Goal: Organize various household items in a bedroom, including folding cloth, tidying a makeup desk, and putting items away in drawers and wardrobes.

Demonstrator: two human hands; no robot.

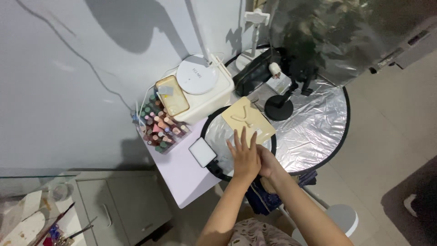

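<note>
The left hand (246, 157) lies flat with its fingers (241, 139) spread wide, holding nothing, and rests over the right hand (267, 164). The right hand's fingers are covered, so I cannot tell how they stand. Both hands are over one round ring light (214, 125) with a black rim on a small pale table (180, 173).

Just beyond the fingertips lies one tan card (248, 119) with a thin necklace on it, touching the ring. Left of the fingers sits one small white square panel (202, 151). Farther left is one clear box of many small bottles (159, 127), too many to count surely. Beyond the card stand one white box (207, 93) with a round white disc and one phone (172, 94) on top, and one black round stand (278, 108) on a silver reflector (318, 123).
</note>
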